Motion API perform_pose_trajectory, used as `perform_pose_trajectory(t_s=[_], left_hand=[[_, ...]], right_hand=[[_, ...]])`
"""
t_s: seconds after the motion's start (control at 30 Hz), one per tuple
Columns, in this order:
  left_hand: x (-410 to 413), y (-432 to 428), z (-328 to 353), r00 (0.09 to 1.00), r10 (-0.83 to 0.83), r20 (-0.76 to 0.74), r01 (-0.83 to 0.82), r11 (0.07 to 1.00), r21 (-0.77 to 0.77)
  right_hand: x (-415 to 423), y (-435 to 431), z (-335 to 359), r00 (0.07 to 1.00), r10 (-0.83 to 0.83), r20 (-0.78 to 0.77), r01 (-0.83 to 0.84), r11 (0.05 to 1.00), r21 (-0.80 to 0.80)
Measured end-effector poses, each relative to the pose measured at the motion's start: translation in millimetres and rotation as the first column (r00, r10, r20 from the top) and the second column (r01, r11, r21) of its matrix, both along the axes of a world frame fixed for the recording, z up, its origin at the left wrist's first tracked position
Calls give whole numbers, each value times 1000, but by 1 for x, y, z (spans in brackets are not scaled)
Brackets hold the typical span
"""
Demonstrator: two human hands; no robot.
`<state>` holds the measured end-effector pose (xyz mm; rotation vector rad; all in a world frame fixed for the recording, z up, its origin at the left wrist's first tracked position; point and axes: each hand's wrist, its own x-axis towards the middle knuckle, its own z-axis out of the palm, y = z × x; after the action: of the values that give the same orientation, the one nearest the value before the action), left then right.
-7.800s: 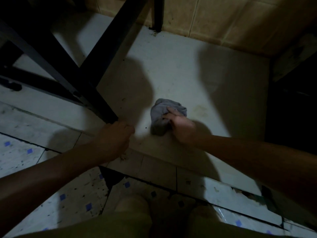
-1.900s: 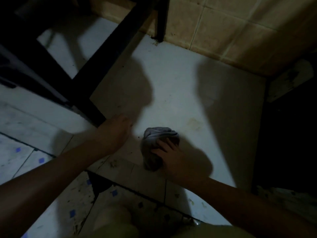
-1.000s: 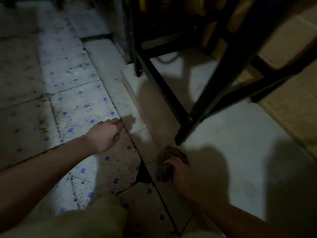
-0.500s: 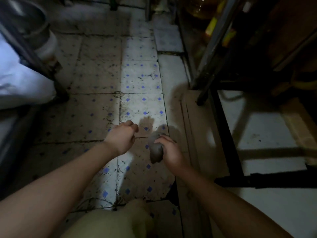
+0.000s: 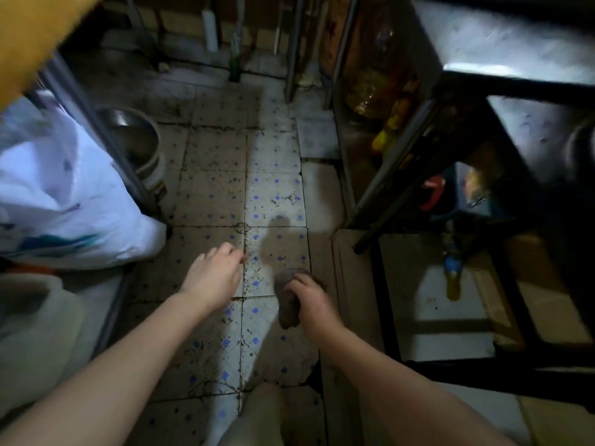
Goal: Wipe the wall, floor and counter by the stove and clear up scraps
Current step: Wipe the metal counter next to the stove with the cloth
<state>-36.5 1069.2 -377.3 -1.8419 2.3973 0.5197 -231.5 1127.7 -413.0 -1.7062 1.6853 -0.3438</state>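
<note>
My right hand (image 5: 310,302) grips a bunched grey cloth (image 5: 287,299), held above the dirty tiled floor (image 5: 272,188) with blue dots. My left hand (image 5: 214,275) hovers beside it to the left, fingers loosely curled, holding nothing that I can see. The black metal stove stand (image 5: 383,304) rises on the right, over a pale raised slab (image 5: 450,320). The steel counter top (image 5: 502,43) shows at the upper right.
A big white plastic bag (image 5: 64,201) sits at the left, with a metal basin (image 5: 133,136) on a white bucket behind it. A large oil jug (image 5: 376,82) and bottles stand on the rack's shelf. A small bottle (image 5: 452,275) stands under the stand. Broom handles lean at the back wall.
The view has swung from the slab under the stand to the aisle floor. My right hand lifted the cloth off the slab and carried it left; my left hand let go of the stand leg.
</note>
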Motion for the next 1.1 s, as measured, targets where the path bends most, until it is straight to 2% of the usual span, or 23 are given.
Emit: perform_pose_trajectory(t_s=[0.1,0.23,0.33,0.47,0.67,0.9,1.03,1.1], left_hand=[[5,5,63,1000,16,-25,-15,1000,7],[5,11,146,999,22,-38,-22,1000,-1],[-1,19,198,999,-3,-38,4,1000,16],[-18,27,250,995,-97,-22,97,995,-16],[-51,44,305,978,-203,-47,199,977,-77],[-98,51,329,934,-357,-24,354,931,-86],[-135,55,334,894,-447,-16,444,892,-91],[-157,58,334,860,-511,-25,506,857,-95]], right_hand=[[-2,5,69,991,92,-95,-87,995,53],[-9,16,157,987,117,-111,-111,992,61],[-16,26,210,988,116,-98,-114,993,24],[-27,42,271,999,24,-21,-24,999,-31],[-60,79,329,990,31,-139,-56,982,-181],[-108,121,353,955,-223,-193,165,947,-276],[-138,143,362,918,-361,-167,302,906,-297],[-153,155,367,900,-422,-112,386,889,-248]])
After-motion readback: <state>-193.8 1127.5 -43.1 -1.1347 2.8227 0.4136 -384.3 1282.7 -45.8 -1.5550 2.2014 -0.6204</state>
